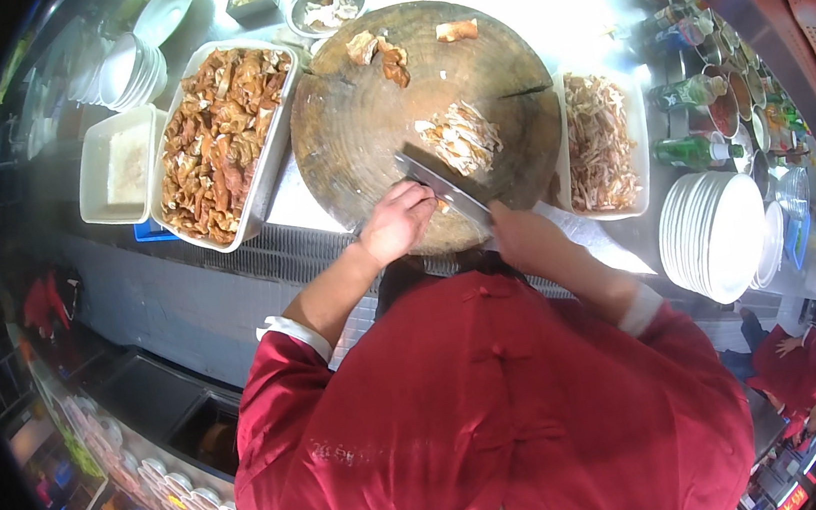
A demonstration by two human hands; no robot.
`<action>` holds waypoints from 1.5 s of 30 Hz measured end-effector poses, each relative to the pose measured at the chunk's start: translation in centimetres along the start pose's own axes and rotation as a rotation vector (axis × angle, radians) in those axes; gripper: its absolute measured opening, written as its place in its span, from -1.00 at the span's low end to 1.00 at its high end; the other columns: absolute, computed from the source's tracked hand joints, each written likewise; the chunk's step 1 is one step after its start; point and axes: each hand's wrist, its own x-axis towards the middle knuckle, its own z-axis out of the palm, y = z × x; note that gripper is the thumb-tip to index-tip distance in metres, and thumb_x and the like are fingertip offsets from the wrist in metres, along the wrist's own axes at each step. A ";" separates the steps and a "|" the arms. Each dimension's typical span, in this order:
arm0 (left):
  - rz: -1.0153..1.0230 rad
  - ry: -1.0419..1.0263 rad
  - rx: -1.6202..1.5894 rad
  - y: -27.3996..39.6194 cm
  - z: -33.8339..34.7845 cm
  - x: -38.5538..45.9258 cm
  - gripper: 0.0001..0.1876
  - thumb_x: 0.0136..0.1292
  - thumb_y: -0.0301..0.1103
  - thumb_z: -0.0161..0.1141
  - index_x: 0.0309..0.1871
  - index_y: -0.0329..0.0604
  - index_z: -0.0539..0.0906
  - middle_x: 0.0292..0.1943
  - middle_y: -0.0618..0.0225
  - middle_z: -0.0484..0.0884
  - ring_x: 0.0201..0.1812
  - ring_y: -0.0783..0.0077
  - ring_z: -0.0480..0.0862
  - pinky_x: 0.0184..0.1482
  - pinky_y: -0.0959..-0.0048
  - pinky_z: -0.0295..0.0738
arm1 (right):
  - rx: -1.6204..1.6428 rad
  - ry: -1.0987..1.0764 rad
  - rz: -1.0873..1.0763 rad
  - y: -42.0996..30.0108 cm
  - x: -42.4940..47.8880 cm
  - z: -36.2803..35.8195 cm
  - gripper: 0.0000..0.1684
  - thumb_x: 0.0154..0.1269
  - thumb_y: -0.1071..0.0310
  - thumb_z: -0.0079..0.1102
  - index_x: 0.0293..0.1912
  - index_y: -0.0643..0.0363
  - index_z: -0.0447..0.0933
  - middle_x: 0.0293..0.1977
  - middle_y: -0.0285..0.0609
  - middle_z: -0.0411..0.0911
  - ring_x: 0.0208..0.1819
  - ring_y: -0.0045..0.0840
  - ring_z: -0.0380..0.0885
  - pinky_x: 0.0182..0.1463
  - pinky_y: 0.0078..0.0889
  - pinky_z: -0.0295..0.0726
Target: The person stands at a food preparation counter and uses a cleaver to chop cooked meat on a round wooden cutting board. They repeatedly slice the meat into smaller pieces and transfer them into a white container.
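My right hand grips the handle of a cleaver, whose blade slants up to the left over the near part of a round wooden chopping block. Against the blade's left side rests my left hand, its fingers bent over the block; what lies under them is mostly hidden. A small brown scrap shows beside the blade. Beyond the cleaver is a heap of sliced meat. Larger browned pieces lie at the block's far left, and another piece at its far edge.
Left of the block stands a white tub of browned meat, beside a smaller white tub. A tub of shredded meat, stacked plates and bottles are at the right. A steel bowl stands behind. A person is at far right.
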 end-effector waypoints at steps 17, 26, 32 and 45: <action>-0.021 0.002 -0.028 0.7 -0.9 -0.5 -0.81 0.16 -0.56 0.38 -0.14 -0.22 0.76 -0.10 0.26 0.69 0.01 0.15 0.71 0.07 0.27 0.69 | 0.091 0.042 -0.005 -0.9 2.2 1.1 -0.72 0.54 0.28 0.09 0.04 0.30 0.41 -0.35 0.30 0.68 -0.22 0.27 0.68 -0.11 0.31 0.59; -0.089 0.024 0.076 0.7 -0.6 -1.1 -0.78 0.12 -0.54 0.40 -0.14 -0.13 0.79 -0.06 0.33 0.70 0.04 0.17 0.70 0.11 0.27 0.68 | 0.001 -0.019 0.042 -2.4 0.4 -2.2 -0.77 0.57 0.29 -0.04 0.01 0.26 0.39 -0.29 0.32 0.70 -0.20 0.27 0.70 -0.08 0.34 0.63; -0.078 0.045 0.047 -0.1 -0.2 -1.5 -0.80 0.12 -0.54 0.42 -0.16 -0.14 0.80 -0.09 0.32 0.73 0.00 0.17 0.71 0.08 0.27 0.68 | -0.044 -0.168 0.071 -2.1 -2.3 -4.1 -0.78 0.59 0.27 -0.06 -0.02 0.26 0.38 -0.31 0.31 0.69 -0.22 0.24 0.71 -0.12 0.32 0.63; -0.070 0.085 0.040 0.5 -0.3 -1.1 -0.86 0.17 -0.55 0.44 -0.20 -0.18 0.76 -0.16 0.28 0.69 -0.07 0.15 0.72 0.04 0.25 0.67 | -0.003 -0.120 0.028 -0.6 0.3 -0.6 -0.77 0.53 0.32 -0.01 0.02 0.28 0.38 -0.27 0.35 0.70 -0.18 0.28 0.70 -0.05 0.36 0.61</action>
